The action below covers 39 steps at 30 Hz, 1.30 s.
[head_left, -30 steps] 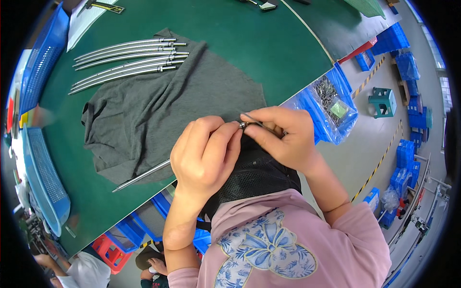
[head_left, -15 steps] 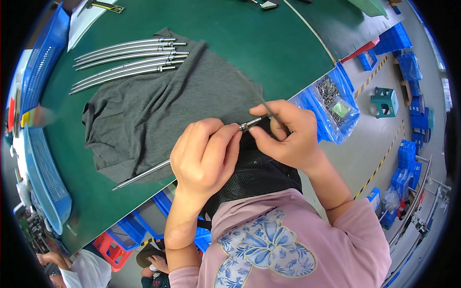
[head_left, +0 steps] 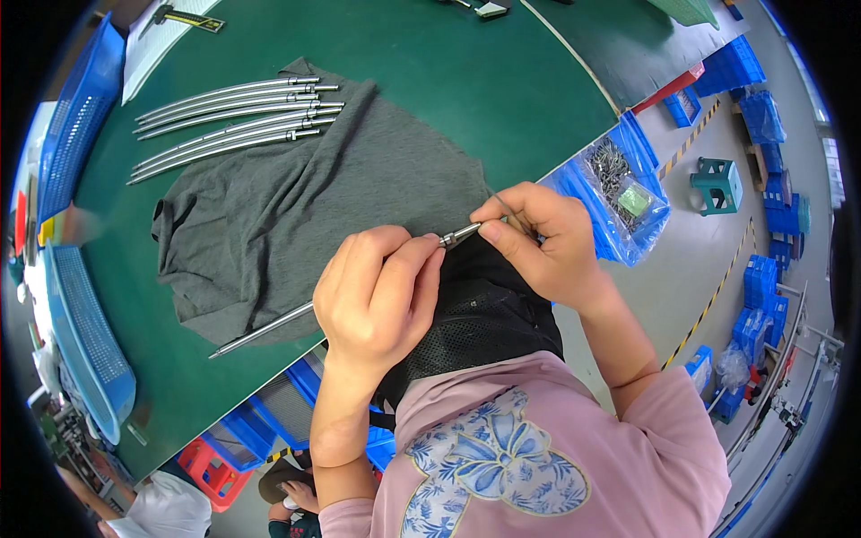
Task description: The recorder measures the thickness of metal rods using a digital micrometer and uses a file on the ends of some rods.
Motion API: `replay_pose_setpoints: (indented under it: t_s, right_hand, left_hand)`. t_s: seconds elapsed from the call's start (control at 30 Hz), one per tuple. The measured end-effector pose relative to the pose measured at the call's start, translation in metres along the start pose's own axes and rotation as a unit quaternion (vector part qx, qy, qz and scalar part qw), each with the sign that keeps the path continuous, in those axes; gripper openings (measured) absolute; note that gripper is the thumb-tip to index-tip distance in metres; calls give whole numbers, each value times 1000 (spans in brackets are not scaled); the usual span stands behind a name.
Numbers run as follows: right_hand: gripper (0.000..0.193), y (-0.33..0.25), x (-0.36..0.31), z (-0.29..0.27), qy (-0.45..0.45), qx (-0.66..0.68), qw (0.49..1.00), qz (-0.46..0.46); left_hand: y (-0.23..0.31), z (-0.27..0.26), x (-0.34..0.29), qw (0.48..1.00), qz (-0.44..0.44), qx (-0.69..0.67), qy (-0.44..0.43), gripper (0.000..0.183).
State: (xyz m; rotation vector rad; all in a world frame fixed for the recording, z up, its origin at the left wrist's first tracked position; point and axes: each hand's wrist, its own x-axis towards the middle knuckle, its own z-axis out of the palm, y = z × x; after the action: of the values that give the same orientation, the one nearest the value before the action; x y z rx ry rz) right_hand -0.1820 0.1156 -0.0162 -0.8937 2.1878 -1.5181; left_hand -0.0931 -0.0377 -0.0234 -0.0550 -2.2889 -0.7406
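A long thin metal rod slants across my lap side of the table, its far tip over the green surface. My left hand is closed round the rod near its stepped, collared end. My right hand pinches the tip of that end between thumb and forefinger. A thin dark strip also shows among the right fingers; its kind I cannot make out. Beneath the rod lies a rumpled grey cloth. Several similar metal rods rest in a row at the cloth's upper left.
Blue baskets line the left table edge. A blue bin with small metal parts in plastic stands at the right edge. A square lies on paper at upper left. A green stool is on the floor. Another person sits lower left.
My right thumb and forefinger have closed onto the rod's end, where they were apart before. The dark strip has swung down and shows less. My left hand keeps its hold.
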Motion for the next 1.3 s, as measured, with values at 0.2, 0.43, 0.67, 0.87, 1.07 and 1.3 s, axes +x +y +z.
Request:
replay_pose_setpoints:
  t_s: [0.2,0.43,0.67,0.87,1.07,1.3]
  right_hand:
    - [8,10,-1,4,52,23,998,-25]
    - [10,2,-5,-5,67,-21,998,0]
    - [12,-1,-5,10,102,-63,992,-37]
    - [18,15,-2,-30,377,-208,902,21]
    - [23,-6,-25,10,115,32,993,2]
    - [19,-11,-42,31,66,90,994,18]
  left_hand:
    - [1,0,1,1000,0,-2,-2,18]
    - [1,-1,0,1000,-9,1,-1,18]
    - [9,-12,5,999,-31,-20,-10,19]
    - [1,-9,1,999,-42,-1,-26,17]
    - [3,-4,10,996,-40,43,-61,15]
    - [0,-2,8,997,-58,18,-51,15]
